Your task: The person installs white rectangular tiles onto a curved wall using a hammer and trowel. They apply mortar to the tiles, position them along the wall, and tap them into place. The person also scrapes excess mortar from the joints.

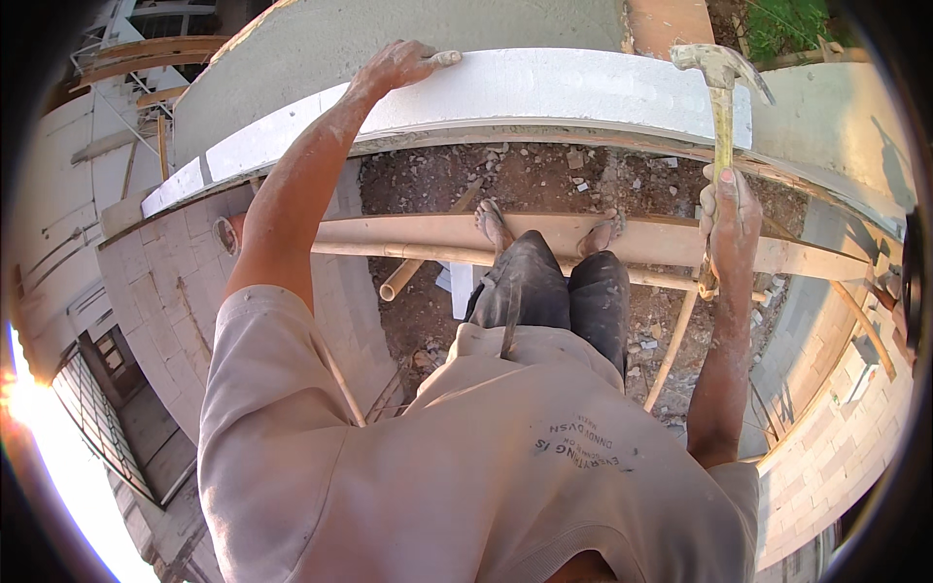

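A long white board [544, 92], resembling foam or a light panel, runs along the edge of a grey wet-looking slab [389, 34]. My left hand [403, 66], dusted with grey, is at the board's upper edge, its fingers closed over it and one digit pointing right. In my right hand [734, 219] I grip the yellowish handle of a claw hammer [721, 107]. The hammer stands head up, its grey-smeared head near the board's right end. The handle's butt shows below my fist. Whether the head touches the board I cannot tell.
My bare feet stand on a narrow wooden plank [680, 243] beside a bamboo pole [554, 260]. Far below lies rubble-strewn ground [428, 189]. Block walls [175, 301] flank both sides. A brown wooden board [671, 24] lies beyond the hammer. A pipe end [229, 236] sits near my left arm.
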Tool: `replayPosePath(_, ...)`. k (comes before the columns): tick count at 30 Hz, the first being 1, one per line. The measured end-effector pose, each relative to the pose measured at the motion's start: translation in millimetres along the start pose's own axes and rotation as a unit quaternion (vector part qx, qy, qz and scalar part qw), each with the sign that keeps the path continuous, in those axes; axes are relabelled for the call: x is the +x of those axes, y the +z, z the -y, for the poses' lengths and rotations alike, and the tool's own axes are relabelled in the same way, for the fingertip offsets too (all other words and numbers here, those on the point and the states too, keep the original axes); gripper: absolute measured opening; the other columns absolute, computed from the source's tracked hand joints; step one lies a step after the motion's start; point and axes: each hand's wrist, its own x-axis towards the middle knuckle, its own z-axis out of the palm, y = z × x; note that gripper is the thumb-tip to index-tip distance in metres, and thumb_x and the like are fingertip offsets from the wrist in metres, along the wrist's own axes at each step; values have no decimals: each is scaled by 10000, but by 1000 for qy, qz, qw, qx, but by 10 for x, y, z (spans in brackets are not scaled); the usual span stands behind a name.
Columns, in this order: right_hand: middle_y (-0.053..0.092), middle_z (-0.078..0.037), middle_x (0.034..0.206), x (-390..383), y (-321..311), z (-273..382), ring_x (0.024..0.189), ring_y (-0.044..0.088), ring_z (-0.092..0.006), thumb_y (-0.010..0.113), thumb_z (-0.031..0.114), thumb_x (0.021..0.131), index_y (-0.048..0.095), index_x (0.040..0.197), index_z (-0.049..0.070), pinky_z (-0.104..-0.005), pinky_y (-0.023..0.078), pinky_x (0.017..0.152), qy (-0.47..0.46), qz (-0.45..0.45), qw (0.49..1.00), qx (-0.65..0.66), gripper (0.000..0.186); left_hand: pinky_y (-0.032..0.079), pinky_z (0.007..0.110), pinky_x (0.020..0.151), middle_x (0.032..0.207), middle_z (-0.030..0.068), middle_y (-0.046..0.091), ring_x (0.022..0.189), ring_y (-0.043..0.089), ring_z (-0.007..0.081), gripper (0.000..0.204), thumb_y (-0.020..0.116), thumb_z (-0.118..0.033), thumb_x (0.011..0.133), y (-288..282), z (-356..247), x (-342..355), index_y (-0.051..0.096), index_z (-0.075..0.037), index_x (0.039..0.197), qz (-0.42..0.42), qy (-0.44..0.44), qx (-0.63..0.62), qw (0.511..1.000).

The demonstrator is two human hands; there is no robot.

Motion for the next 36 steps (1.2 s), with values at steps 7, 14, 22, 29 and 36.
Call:
replayPosePath(7,486,-8,664,-8,863,261,546,432,-59,385,353,1059,583,1083,-33,-224,371,477,-140,-33,990,7,435,572,451,761,808,150,729,781,724,297,792,480,-787,818,321,192,126,755,-83,1054,-35,54,-11,998)
replayPosePath(14,497,-46,651,-32,976,-177,572,460,-114,420,388,1042,576,1096,-38,-300,389,529,-53,32,991,-115,458,582,404,648,691,145,706,649,718,237,786,494,-769,833,271,146,54,764,-52,1007,-38,44,-31,998)
replayPosePath(22,531,-83,673,-93,907,-564,617,506,-160,411,382,1042,537,1180,-70,-335,419,584,-39,2,968,-247,489,573,416,662,713,121,715,664,716,247,824,455,-788,836,199,131,-6,755,-44,1022,-46,117,-9,992)
replayPosePath(29,481,-49,669,-405,821,294,588,458,-98,361,446,1045,533,1050,-26,-263,365,542,-91,-93,987,99,503,568,421,696,731,121,718,690,717,240,820,437,-789,845,355,288,-8,749,-54,1031,-117,160,36,979)
replayPosePath(36,464,-31,663,-343,983,-587,555,433,-112,365,457,1039,517,967,-4,-320,365,505,-9,-37,990,-138,491,569,412,742,800,137,729,721,717,253,868,440,-832,796,340,241,-12,735,-67,1081,-83,143,29,986)
